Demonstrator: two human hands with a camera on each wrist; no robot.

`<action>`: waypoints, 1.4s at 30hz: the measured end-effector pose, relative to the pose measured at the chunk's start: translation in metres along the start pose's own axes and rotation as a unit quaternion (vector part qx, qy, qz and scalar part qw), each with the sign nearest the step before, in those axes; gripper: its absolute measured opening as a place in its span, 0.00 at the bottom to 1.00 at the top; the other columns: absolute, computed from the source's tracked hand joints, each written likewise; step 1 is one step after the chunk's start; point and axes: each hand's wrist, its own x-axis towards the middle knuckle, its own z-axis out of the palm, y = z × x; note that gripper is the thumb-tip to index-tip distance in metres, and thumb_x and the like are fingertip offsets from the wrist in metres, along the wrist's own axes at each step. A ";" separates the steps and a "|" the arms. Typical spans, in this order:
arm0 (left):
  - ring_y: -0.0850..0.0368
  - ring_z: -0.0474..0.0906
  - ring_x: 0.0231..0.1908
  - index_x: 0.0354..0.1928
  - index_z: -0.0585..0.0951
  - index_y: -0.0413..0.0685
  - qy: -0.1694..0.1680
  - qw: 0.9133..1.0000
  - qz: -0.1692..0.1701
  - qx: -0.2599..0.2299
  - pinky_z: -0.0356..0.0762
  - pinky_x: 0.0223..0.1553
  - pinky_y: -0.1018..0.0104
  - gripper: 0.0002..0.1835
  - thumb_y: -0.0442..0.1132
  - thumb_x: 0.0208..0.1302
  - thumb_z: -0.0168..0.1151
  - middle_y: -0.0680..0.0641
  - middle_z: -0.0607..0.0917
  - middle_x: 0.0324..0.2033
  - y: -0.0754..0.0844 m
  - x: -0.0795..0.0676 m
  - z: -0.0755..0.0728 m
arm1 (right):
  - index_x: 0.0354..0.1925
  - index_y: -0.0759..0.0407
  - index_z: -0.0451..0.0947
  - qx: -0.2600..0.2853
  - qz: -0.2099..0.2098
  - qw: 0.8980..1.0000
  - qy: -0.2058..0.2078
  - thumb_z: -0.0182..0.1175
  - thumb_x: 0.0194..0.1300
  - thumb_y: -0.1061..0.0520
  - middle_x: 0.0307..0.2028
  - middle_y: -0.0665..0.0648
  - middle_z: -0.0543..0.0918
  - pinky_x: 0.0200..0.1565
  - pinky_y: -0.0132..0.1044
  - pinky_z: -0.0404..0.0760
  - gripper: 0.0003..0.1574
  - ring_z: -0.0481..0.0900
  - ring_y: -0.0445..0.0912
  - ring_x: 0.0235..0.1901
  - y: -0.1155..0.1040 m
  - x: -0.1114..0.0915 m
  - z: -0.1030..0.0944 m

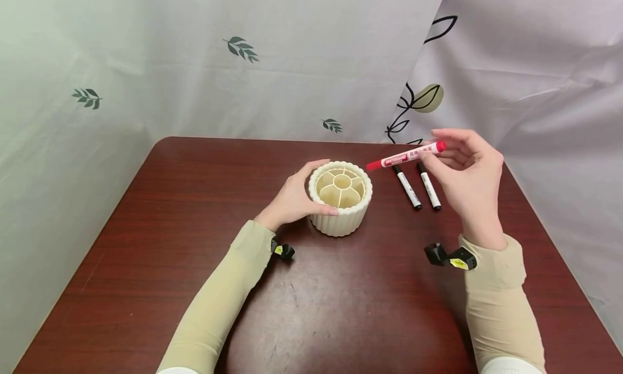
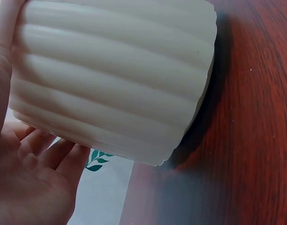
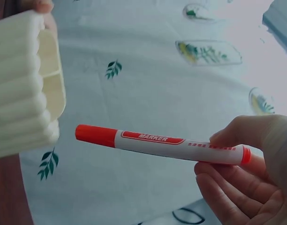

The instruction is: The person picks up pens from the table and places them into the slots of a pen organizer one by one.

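A cream, ribbed pen holder (image 1: 339, 222) with several compartments inside stands on the table. My left hand (image 1: 292, 198) grips it from the left, thumb along the near rim and fingers round the far side; its ribbed wall (image 2: 115, 79) fills much of the left wrist view. My right hand (image 1: 469, 174) pinches a red and white whiteboard marker (image 3: 155, 143) near its rear end, between thumb and fingers. Raised above the table, the marker lies nearly level, its red cap (image 1: 373, 165) pointing left, close to the holder's right rim.
Two white markers with black ends, a left one (image 1: 408, 187) and a right one (image 1: 430, 187), lie on the dark red wooden table (image 1: 160, 228), right of the holder. A pale curtain (image 1: 292, 66) with leaf prints hangs behind the table's far edge.
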 end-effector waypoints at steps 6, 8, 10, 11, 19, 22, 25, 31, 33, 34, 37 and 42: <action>0.65 0.74 0.56 0.72 0.69 0.67 -0.001 1.000 -0.001 0.004 0.72 0.59 0.57 0.56 0.52 0.36 0.89 0.65 0.77 0.59 0.000 0.000 0.000 | 0.49 0.73 0.83 0.034 -0.019 0.999 -0.030 0.72 0.53 0.75 0.36 0.61 0.88 0.40 0.31 0.83 0.22 0.84 0.48 0.34 -0.011 -0.005 0.008; 0.65 0.74 0.56 0.72 0.69 0.68 -0.001 1.000 -0.002 0.004 0.73 0.59 0.57 0.56 0.52 0.36 0.89 0.65 0.77 0.59 0.000 0.000 0.000 | 0.49 0.72 0.83 0.034 -0.022 0.998 -0.040 0.72 0.53 0.75 0.36 0.61 0.87 0.39 0.31 0.84 0.22 0.84 0.49 0.34 -0.013 -0.006 0.010; 0.65 0.74 0.56 0.71 0.68 0.68 -0.002 1.000 -0.003 0.003 0.73 0.58 0.57 0.56 0.52 0.36 0.89 0.65 0.77 0.59 0.000 0.000 0.000 | 0.48 0.72 0.83 0.030 -0.025 0.998 -0.053 0.72 0.53 0.75 0.36 0.62 0.87 0.39 0.31 0.84 0.22 0.85 0.49 0.35 -0.013 -0.007 0.012; 0.65 0.74 0.56 0.71 0.68 0.68 -0.002 1.000 -0.003 0.003 0.73 0.58 0.58 0.56 0.52 0.36 0.89 0.65 0.77 0.59 0.000 0.000 0.000 | 0.48 0.72 0.83 0.026 -0.027 0.997 -0.060 0.72 0.54 0.75 0.37 0.62 0.87 0.40 0.31 0.84 0.22 0.85 0.49 0.35 -0.013 -0.008 0.013; 0.65 0.74 0.56 0.72 0.68 0.65 -0.003 1.000 -0.002 0.000 0.73 0.59 0.58 0.56 0.51 0.36 0.89 0.64 0.77 0.59 0.000 -0.001 0.000 | 0.48 0.67 0.84 -0.031 -0.038 0.992 -0.115 0.72 0.56 0.73 0.39 0.62 0.87 0.40 0.33 0.84 0.20 0.86 0.48 0.34 -0.009 -0.014 0.025; 0.65 0.74 0.56 0.72 0.69 0.66 -0.003 1.000 -0.002 -0.002 0.73 0.59 0.59 0.56 0.51 0.36 0.89 0.64 0.77 0.59 0.000 -0.001 0.000 | 0.49 0.63 0.85 -0.065 -0.025 0.989 -0.133 0.72 0.58 0.71 0.39 0.60 0.88 0.41 0.33 0.84 0.19 0.86 0.46 0.34 -0.005 -0.015 0.029; 0.65 0.74 0.56 0.71 0.69 0.66 -0.001 1.000 -0.001 -0.002 0.73 0.59 0.59 0.56 0.51 0.36 0.89 0.65 0.77 0.59 0.000 -0.001 -0.001 | 0.50 0.62 0.85 -0.095 -0.013 0.984 -0.151 0.72 0.60 0.68 0.40 0.58 0.88 0.41 0.33 0.84 0.18 0.87 0.45 0.35 0.004 -0.016 0.034; 0.65 0.74 0.56 0.72 0.69 0.62 -0.002 1.000 0.002 -0.011 0.73 0.59 0.59 0.56 0.50 0.36 0.89 0.64 0.78 0.59 0.000 0.000 -0.001 | 0.50 0.57 0.86 -0.122 -0.010 0.973 -0.195 0.71 0.63 0.64 0.40 0.54 0.88 0.40 0.32 0.84 0.16 0.87 0.43 0.36 0.023 -0.018 0.044; 0.64 0.74 0.56 0.72 0.69 0.59 -0.003 1.000 0.004 -0.014 0.73 0.59 0.58 0.56 0.50 0.37 0.89 0.64 0.78 0.59 0.000 0.000 -0.001 | 0.50 0.55 0.87 -0.131 -0.010 0.969 -0.207 0.72 0.64 0.62 0.40 0.51 0.88 0.40 0.32 0.84 0.15 0.87 0.43 0.36 0.027 -0.019 0.047; 0.64 0.75 0.55 0.72 0.69 0.58 -0.003 1.000 0.005 -0.015 0.73 0.58 0.58 0.56 0.49 0.37 0.89 0.63 0.78 0.59 0.000 0.000 0.000 | 0.49 0.55 0.86 -0.135 -0.010 0.968 -0.212 0.71 0.64 0.61 0.40 0.50 0.88 0.40 0.32 0.84 0.14 0.86 0.42 0.36 0.028 -0.019 0.048; 0.64 0.75 0.55 0.72 0.69 0.57 -0.003 1.000 0.007 -0.014 0.73 0.58 0.58 0.57 0.49 0.37 0.89 0.63 0.78 0.58 0.000 0.000 -0.001 | 0.49 0.56 0.86 -0.139 -0.008 0.964 -0.225 0.71 0.65 0.60 0.39 0.50 0.88 0.40 0.34 0.85 0.13 0.87 0.42 0.37 0.034 -0.019 0.052; 0.64 0.74 0.55 0.72 0.69 0.56 -0.004 1.000 0.010 -0.012 0.73 0.58 0.58 0.57 0.49 0.37 0.89 0.63 0.78 0.58 0.000 0.000 -0.001 | 0.48 0.60 0.85 -0.153 -0.008 0.960 -0.232 0.71 0.65 0.61 0.38 0.48 0.88 0.38 0.33 0.84 0.13 0.86 0.40 0.36 0.040 -0.019 0.055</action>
